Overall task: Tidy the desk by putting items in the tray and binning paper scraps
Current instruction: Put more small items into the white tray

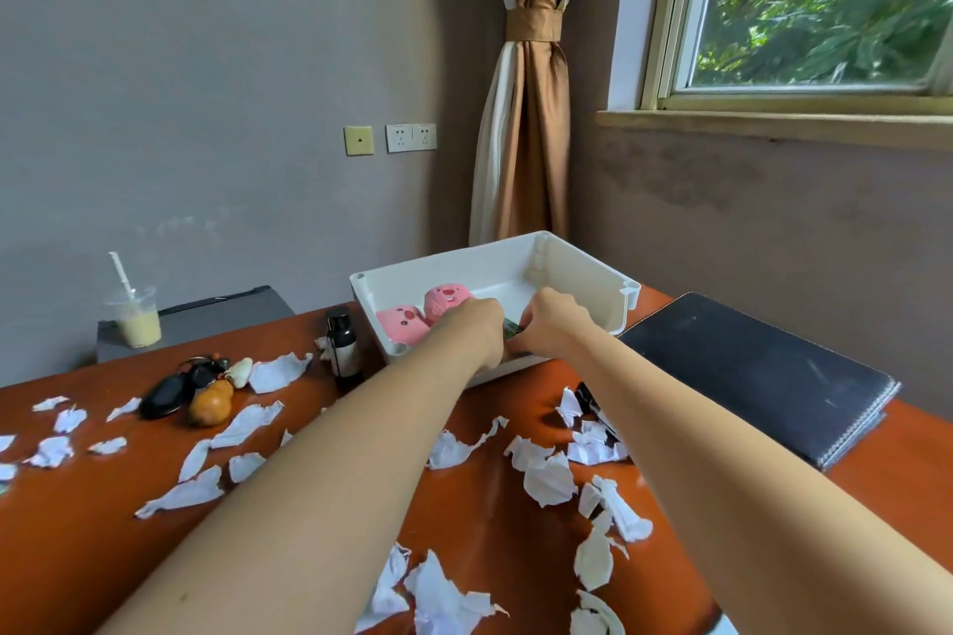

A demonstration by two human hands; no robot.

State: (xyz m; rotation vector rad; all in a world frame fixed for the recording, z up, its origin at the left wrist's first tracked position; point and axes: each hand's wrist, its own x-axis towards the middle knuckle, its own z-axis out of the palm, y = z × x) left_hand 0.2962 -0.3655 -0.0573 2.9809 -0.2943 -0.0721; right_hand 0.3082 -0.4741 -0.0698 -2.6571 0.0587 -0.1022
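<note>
Reaching over the near wall of the white tray (pixel 582 255), the left hand (pixel 477 325) and the right hand (pixel 552 325) meet just inside it, at the far side of the orange-brown table (pixel 77 531). The right hand's curled fingers pinch a small green thing (pixel 513 328) that shows between the two hands; its print is too small to read. The left hand's fingers curl down out of sight, so I cannot tell whether they grip anything. Two pink plush toys (pixel 448 299) lie in the tray's left part. Just left of the tray stands a dark bottle (pixel 342 343) with a pale label, its writing unreadable. White paper scraps (pixel 549 477) lie scattered over the table. A key bunch (pixel 170 389) lies at the left, a black notebook (pixel 748 371) at the right.
</note>
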